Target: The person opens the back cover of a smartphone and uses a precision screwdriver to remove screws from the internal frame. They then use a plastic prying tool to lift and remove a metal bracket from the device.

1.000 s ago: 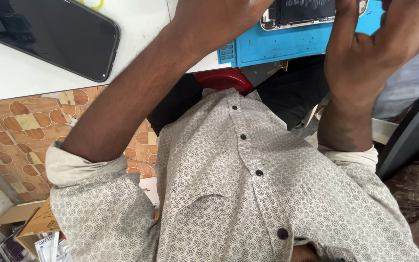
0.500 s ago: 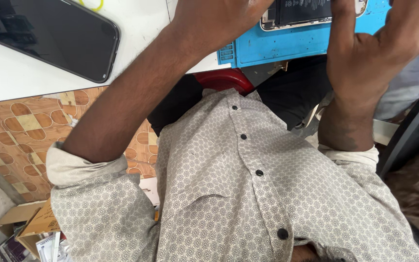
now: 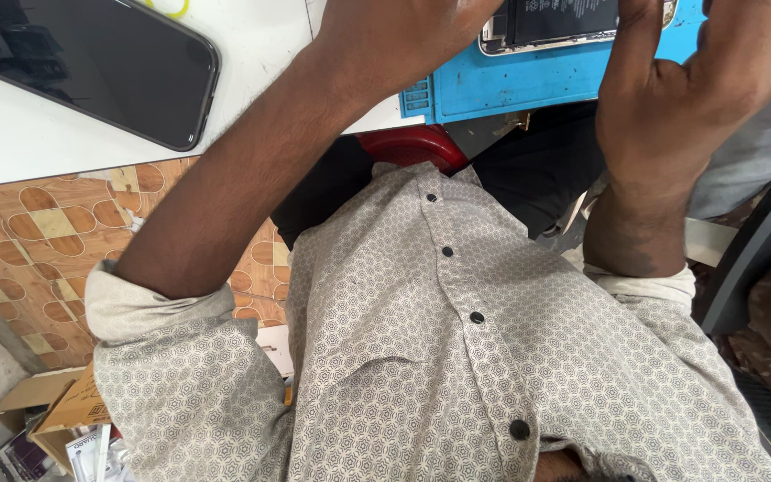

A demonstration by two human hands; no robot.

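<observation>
Through the head camera I look steeply down the person's own front. The left hand point(image 3: 403, 40) sits at the top edge, its fingers cut off by the frame, so I cannot tell whether it grips anything; it hovers at the near left end of the opened phone point(image 3: 564, 22). That phone lies with its back off, dark insides showing, on the blue mat point(image 3: 510, 85), which rests on the white table point(image 3: 37, 134). The right hand point(image 3: 698, 85) is raised on the right, palm toward me, fingers loosely curled and spread; its thumb side reaches up beside the opened phone's right end, though I cannot tell if it touches.

Well apart to the left, a second phone point(image 3: 91, 62) with a dark glass face lies flat on the same table. Below the table edge I see a red stool point(image 3: 412, 147) just under the mat, and the patterned shirt point(image 3: 457, 357) filling the lower middle, sleeves rolled up. Orange patterned floor tiles point(image 3: 37, 241) show at left. In the bottom left corner stands a cardboard box point(image 3: 60, 411), open, holding small packets and papers too jumbled for me to name.
</observation>
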